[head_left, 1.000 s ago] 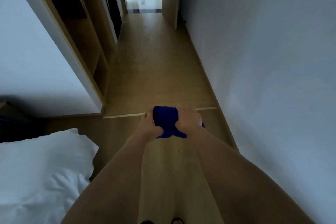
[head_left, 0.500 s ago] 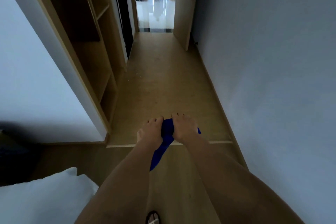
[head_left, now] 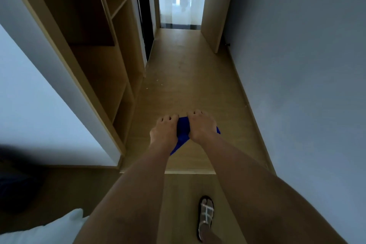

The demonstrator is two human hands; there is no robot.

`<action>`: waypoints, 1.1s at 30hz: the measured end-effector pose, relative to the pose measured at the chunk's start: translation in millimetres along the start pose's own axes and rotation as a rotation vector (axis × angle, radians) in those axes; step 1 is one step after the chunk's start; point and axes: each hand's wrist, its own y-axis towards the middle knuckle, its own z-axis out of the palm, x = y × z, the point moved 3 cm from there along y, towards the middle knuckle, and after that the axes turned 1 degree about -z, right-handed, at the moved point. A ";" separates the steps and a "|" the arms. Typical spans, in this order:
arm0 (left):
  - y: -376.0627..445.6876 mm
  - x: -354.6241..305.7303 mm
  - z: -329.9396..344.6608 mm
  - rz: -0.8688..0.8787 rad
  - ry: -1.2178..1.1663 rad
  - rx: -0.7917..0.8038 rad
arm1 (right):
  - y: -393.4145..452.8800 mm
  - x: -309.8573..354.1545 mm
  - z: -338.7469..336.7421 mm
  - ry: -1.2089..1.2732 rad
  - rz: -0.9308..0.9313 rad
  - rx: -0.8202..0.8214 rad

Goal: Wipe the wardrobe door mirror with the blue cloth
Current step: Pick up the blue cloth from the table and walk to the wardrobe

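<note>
- Wooden floor (head_left: 190, 77) runs down a narrow hallway, open wardrobe shelves (head_left: 103, 61) on the left.
- Both hands hold the blue cloth (head_left: 183, 130) out in front.
- Left hand (head_left: 163, 131) and right hand (head_left: 201, 127) curl their fingers round it.
- One sandal (head_left: 206, 216) shows below.

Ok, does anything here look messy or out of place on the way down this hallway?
Only a little. Small pale crumbs lie scattered on the wood floor beside the open wardrobe. The cloth is bunched between the left hand and right hand, one corner hanging down. Nothing looks spilled or damaged.
</note>
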 end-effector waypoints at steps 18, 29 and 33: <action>316.7 -51.0 -26.3 -0.176 0.075 0.024 | 320.0 -106.2 -47.1 0.020 -0.140 0.142; 471.5 -33.3 -23.0 -0.230 0.096 0.019 | 475.8 -120.7 -42.0 -0.030 -0.187 0.140; 541.5 -14.6 -30.3 -0.218 0.042 0.010 | 544.8 -116.3 -50.4 -0.047 -0.194 0.148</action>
